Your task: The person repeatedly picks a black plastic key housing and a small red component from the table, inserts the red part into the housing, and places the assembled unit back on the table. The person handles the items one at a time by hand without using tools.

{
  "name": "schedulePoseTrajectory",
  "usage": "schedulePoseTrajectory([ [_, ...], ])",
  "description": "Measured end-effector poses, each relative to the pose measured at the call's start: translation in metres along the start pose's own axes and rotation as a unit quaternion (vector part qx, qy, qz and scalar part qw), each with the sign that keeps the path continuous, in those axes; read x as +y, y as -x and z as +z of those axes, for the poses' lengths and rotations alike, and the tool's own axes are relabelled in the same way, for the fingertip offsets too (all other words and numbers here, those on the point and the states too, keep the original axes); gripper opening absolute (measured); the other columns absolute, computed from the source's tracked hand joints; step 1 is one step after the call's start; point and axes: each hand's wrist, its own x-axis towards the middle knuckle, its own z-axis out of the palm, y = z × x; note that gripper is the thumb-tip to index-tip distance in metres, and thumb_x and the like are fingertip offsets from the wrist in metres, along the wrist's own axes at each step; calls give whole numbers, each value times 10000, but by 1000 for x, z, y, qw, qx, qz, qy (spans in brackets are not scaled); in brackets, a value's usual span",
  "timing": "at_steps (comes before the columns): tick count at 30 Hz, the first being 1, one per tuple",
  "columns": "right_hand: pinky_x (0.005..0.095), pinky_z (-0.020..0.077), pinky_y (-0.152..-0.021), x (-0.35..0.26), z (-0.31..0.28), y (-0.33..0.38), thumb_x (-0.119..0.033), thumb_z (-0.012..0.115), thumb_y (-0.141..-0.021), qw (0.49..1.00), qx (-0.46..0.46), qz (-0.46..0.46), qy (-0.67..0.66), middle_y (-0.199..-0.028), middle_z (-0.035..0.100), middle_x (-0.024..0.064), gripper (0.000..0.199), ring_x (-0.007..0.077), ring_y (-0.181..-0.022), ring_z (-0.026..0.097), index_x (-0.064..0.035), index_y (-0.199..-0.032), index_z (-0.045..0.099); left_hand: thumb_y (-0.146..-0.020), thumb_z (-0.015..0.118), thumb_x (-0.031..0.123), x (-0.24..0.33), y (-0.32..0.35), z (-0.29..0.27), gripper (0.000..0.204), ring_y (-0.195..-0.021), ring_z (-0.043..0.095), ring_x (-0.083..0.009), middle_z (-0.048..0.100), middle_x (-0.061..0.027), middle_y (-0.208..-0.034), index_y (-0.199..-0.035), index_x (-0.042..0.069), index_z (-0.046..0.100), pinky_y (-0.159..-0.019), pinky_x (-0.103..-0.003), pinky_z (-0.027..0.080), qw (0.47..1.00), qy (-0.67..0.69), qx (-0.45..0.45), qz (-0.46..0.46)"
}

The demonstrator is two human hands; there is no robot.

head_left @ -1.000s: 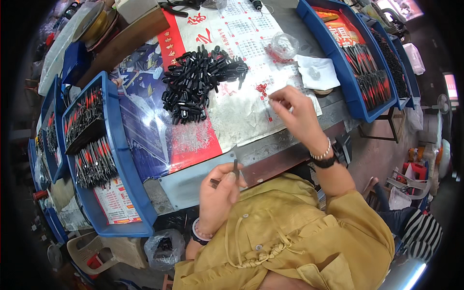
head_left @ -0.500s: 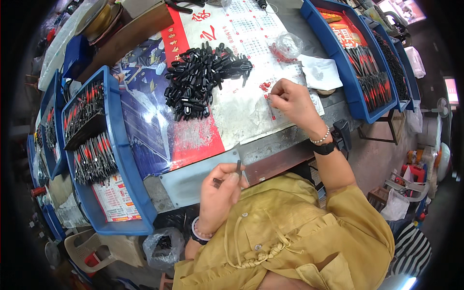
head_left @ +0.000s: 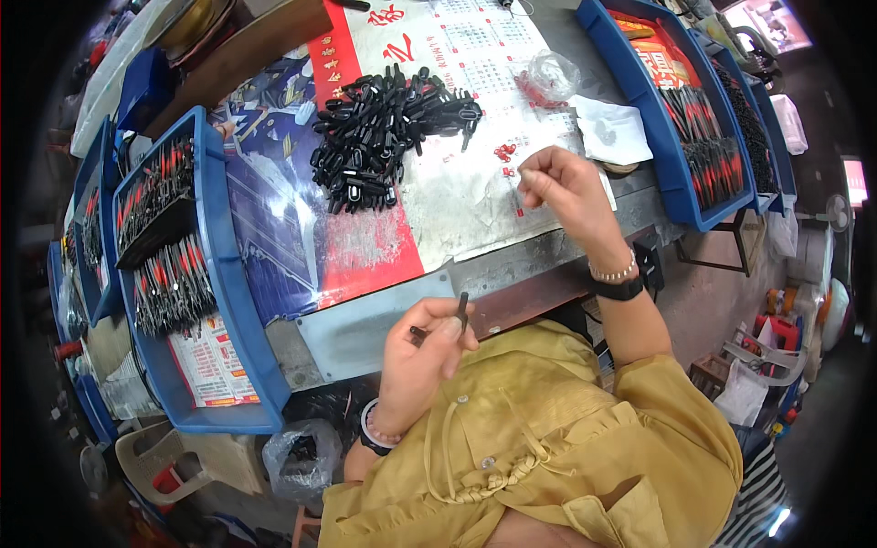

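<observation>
My left hand [head_left: 422, 352] is closed above the table's front edge. Its thumb and fingers grip a slim dark piece [head_left: 463, 310], whose one end sticks up past the thumb; a second dark tip shows by the knuckles. My right hand [head_left: 574, 194] hovers over the paper sheet with thumb and forefinger pinched together; whatever it holds is too small to make out. Close by lie a few tiny red parts [head_left: 505, 152]. Farther left, a heap of small black plastic pieces with oval loops [head_left: 375, 137] covers part of the paper.
Blue trays stand at left [head_left: 239, 338] and right [head_left: 630, 100], filled with rows of black-and-red slim tools. A clear plastic bag [head_left: 551, 78] and white paper [head_left: 614, 132] lie at the back right. A grey plate [head_left: 365, 327] sits along the front edge.
My right hand has drawn slightly to the right, away from the red parts, still pinched. My left hand has shifted a little right and up with the dark piece.
</observation>
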Motion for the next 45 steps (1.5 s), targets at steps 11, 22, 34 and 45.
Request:
schedulePoseTrajectory([
  [11,214,514,-664,-22,64,68,-58,605,-902,950,-159,118,-240,-868,667,84,136,96,-719,630,44,-989,625,-935,526,31,-5,7,4,128,-539,446,-12,621,-55,-785,-1054,18,483,-493,-155,361,995,-12,53,86],
  [22,240,523,-726,-25,69,85,-49,583,-916,955,-141,85,-248,-914,669,90,133,112,-820,638,51,-991,629,-933,531,28,-7,18,5,139,-545,452,-8,621,-64,-803,-1060,23,474,-501,-163,369,992,-48,48,107],
  [34,280,563,-716,-24,75,92,-47,571,-922,964,-131,15,-231,-956,657,132,114,157,-852,648,40,-990,598,-935,527,33,-10,20,1,155,-541,461,-22,626,-80,-806,-1076,22,465,-493,-174,380,992,-9,39,119],
  [45,271,523,-682,-4,83,101,35,620,-860,977,-76,-158,-123,-927,662,129,152,157,-806,654,39,-1011,613,-936,534,38,-12,24,6,308,-622,491,-34,601,-40,-809,-1229,5,448,-578,-171,408,990,-51,47,124],
])
